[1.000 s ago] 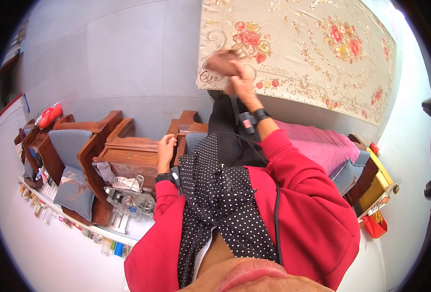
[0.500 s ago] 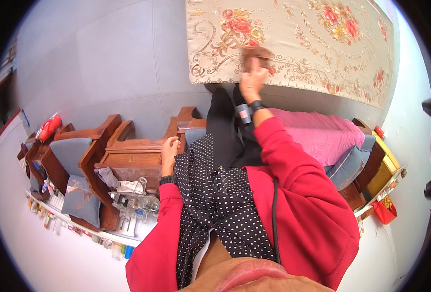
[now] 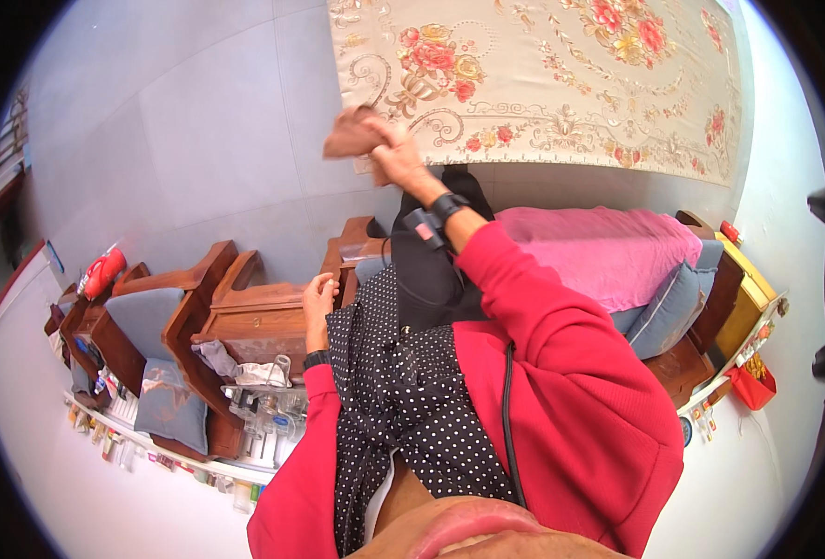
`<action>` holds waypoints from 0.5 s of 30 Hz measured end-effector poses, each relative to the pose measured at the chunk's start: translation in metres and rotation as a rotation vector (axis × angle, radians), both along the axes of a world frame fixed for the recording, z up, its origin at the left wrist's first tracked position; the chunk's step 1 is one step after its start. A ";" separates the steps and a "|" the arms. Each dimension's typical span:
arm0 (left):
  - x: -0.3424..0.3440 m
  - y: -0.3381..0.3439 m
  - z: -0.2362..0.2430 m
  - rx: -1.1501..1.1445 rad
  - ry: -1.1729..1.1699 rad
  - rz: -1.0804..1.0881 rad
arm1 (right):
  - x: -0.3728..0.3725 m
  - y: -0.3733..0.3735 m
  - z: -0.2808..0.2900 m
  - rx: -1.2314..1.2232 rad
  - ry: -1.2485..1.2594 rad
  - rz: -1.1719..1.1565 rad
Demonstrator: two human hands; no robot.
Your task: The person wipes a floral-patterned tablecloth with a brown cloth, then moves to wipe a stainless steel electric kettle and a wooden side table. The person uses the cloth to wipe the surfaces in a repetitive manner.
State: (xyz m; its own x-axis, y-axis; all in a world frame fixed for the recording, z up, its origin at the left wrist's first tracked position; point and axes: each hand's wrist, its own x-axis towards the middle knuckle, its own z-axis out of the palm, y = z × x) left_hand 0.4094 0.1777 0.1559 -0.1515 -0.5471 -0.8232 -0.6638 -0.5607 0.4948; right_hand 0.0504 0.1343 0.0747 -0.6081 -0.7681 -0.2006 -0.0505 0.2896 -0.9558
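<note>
At the left corner of the table with the cream floral cloth (image 3: 561,102), my right hand (image 3: 396,156) grips a folded brown cloth (image 3: 345,135), which reaches past the table's edge over the floor. My left hand (image 3: 317,296) hangs low beside the wooden side cabinet (image 3: 254,317), fingers loosely curled and apart with nothing visible in them.
Behind me are wooden armchairs (image 3: 147,326) with grey cushions, a seat draped in pink fabric (image 3: 589,247), and glassware (image 3: 268,415) at the lower left. A red extinguisher-like cylinder (image 3: 102,272) stands far left. Grey tiled floor (image 3: 180,121) lies left of the table.
My right hand with the brown cloth swept right, then back left and down to the table's corner. The tabletop has shifted left in view. My left hand stays low.
</note>
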 end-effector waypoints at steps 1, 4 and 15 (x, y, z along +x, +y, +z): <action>0.002 -0.001 -0.001 0.012 -0.005 0.006 | -0.032 0.013 0.001 -0.023 0.104 -0.025; 0.009 -0.001 -0.004 0.023 -0.029 -0.011 | -0.136 0.066 0.007 0.022 0.161 -0.327; 0.009 0.011 -0.024 0.146 -0.034 0.021 | -0.223 0.088 -0.010 0.627 0.129 -0.780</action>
State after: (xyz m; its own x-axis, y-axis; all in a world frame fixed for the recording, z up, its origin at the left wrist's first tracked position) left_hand 0.4183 0.1887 0.1319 -0.1119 -0.4240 -0.8987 -0.6661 -0.6391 0.3845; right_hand -0.1726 0.2226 0.0643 -0.9415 0.0751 -0.3285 0.2751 0.7343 -0.6206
